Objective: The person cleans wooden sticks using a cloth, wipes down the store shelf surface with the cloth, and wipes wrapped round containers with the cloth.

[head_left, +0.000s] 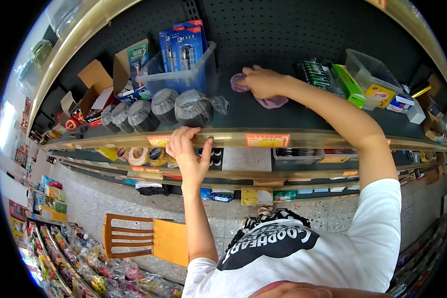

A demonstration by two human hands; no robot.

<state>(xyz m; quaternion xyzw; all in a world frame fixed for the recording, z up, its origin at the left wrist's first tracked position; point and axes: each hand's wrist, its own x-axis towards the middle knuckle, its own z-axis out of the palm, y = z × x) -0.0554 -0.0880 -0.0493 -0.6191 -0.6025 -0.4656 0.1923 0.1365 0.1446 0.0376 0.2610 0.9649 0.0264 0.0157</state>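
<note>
My right hand [261, 82] is closed on a purple cloth [273, 102], pressed against the dark shelf surface [238, 111]. Part of the cloth bunches out at the fingertips, and another part spreads below the palm. My left hand [187, 151] rests on the shelf's front edge [228, 138], its fingers apart over the rail and holding nothing. Just behind it stand dark round items wrapped in clear plastic [193, 108]. A clear plastic bin [179, 79] with blue battery-like packs [184, 48] stands behind those.
Right of my right arm lie wrapped batteries [315, 74], a green box [347, 85] and a clear bin [372, 74]. Opened cardboard boxes [97, 79] stand at the left. Lower shelves hold tape rolls [138, 156]. A wooden chair [169, 241] stands on the floor below.
</note>
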